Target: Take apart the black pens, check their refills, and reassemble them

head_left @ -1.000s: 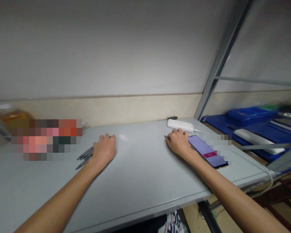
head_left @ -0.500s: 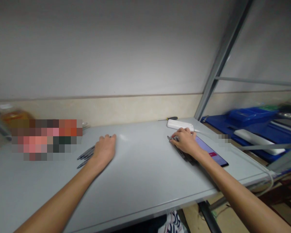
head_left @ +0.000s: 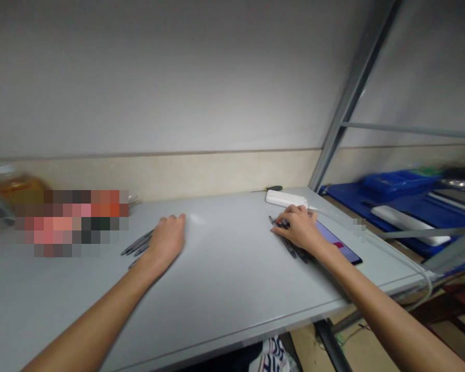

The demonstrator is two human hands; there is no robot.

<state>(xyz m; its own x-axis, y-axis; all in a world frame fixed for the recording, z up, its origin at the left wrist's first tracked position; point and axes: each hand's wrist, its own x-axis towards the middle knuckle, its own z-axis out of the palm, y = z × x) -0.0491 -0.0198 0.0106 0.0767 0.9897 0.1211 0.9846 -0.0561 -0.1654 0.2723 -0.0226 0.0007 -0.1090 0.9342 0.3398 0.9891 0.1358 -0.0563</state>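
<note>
On the grey desk (head_left: 225, 268), my left hand (head_left: 167, 238) rests with its fingers curled over a group of dark pens (head_left: 137, 244). Their ends stick out to the left of my wrist; the rest is hidden under the palm. My right hand (head_left: 300, 227) is bent over a second group of dark pens (head_left: 289, 247) at the right, with thumb and fingertips closed around their upper part. The hand covers much of them. Beside and partly beneath my right wrist lies a phone (head_left: 346, 250) with a lit screen.
A white power strip (head_left: 287, 198) with a cable and a screwdriver (head_left: 273, 189) lie near the wall. At the left is a blurred-out heap (head_left: 67, 222) beside a jar (head_left: 19, 188). A metal post (head_left: 341, 119) rises at the right, before a blue surface (head_left: 344, 195).
My right hand has shifted slightly along its pens, its thumb and fingers drawing around them. The left hand stays nearly in place, while the pens under it have moved a little. The view shifts slightly.
</note>
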